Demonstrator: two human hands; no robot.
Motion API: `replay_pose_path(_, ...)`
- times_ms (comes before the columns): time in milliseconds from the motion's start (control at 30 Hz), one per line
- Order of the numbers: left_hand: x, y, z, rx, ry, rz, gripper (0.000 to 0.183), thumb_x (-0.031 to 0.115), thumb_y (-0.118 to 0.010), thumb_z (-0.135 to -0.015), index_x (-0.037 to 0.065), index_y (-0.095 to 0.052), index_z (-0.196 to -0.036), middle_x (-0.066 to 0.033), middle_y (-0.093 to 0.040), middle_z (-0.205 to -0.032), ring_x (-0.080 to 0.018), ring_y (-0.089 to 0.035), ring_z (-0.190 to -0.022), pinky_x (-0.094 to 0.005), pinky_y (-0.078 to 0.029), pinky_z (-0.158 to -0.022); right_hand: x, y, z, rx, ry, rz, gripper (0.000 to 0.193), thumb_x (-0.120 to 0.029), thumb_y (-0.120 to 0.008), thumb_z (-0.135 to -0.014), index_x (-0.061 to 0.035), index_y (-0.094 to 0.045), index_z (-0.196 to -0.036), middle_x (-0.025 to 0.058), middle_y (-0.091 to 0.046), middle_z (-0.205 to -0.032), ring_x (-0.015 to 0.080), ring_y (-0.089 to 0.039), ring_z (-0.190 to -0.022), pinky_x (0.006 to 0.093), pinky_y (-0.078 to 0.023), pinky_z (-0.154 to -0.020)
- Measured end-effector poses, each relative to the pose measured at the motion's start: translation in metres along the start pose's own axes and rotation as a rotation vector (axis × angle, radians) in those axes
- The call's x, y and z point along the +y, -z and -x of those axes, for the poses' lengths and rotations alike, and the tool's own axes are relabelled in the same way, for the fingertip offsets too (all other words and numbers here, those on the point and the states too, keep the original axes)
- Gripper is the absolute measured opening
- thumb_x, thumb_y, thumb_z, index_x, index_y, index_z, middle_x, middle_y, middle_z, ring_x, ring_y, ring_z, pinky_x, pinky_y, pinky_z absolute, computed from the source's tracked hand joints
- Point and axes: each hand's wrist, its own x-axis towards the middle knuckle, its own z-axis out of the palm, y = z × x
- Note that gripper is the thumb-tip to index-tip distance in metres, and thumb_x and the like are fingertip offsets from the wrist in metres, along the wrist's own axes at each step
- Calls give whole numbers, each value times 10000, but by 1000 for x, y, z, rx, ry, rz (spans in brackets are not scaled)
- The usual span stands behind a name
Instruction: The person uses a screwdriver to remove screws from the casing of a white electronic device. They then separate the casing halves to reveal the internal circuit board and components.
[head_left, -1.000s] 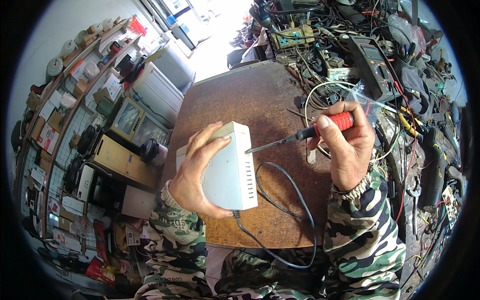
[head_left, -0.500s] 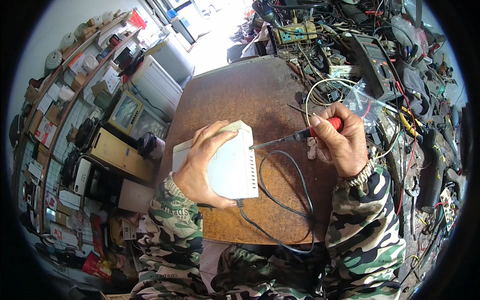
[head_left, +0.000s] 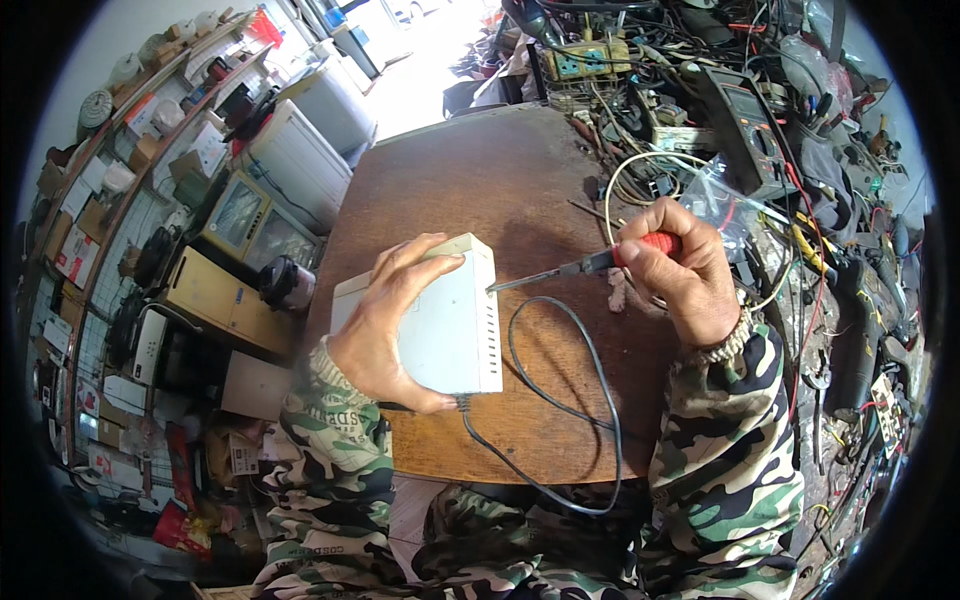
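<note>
White box (head_left: pixel 440 335), in the head view: it is over the left middle of the brown table (head_left: pixel 450 170), its slotted narrow side facing right and running far to near. Fingers cover its left part, so its long axis is uncertain. The left hand (head_left: pixel 385 340), spread wide, grips it between fingers at the far edge and thumb at the near edge. The right hand (head_left: pixel 680 270) is closed around the red handle of a screwdriver (head_left: pixel 578 268), which points left and slightly near, its tip meeting the slotted side's far end. A dark cord (head_left: pixel 614 420) loops right from the near edge.
</note>
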Motion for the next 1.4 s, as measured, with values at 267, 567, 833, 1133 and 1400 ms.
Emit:
replay_pose_path(267,0,5,4,24,26,29,1252,419,-995,-469,79,-432,-1534,-283,-355,-1588,-483,-339,-1480,-605,-310,-1202,-12,-12,-1,90,-192,312,196,-179,-719,-1019,-10,-643,-953,-9,-627,-736,76,-573,-591,244,-490,-545)
replay_pose_path(567,6,3,0,-4,37,-1,1251,380,-999,-470,104,-425,-1546,-279,-349,-1592,-488,-327,-1480,-615,-307,-1200,-9,-2,3,-87,-19,99,131,-142,-723,-1009,-27,-661,-1001,-11,-626,-784,55,-579,-638,233,-485,-568)
replay_pose_path(833,5,3,-1,-23,18,20,1254,381,-998,-471,101,-423,-1549,-279,-347,-1593,-487,-339,-1468,-617,-304,-1200,8,2,-1,-43,106,97,206,-191,-727,-1007,7,-674,-1035,1,-646,-799,72,-583,-620,246,-483,-557)
replay_pose_path(1133,1,1,-1,-20,-8,20,1264,414,-991,-470,94,-421,-1552,-280,-349,-1590,-492,-333,-1471,-620,-305,-1199,-1,1,0,25,-24,168,322,-289,-680,-1047,17,-694,-950,10,-652,-732,68,-582,-611,249,-482,-562)
replay_pose_path(1400,1,0,0,-29,1,16,1281,416,-994,-469,106,-406,-1564,-277,-335,-1598,-494,-326,-1473,-637,-309,-1191,-9,4,1,-19,-84,197,162,-147,-741,-979,-3,-692,-1034,-12,-641,-768,62,-583,-624,231,-476,-577)
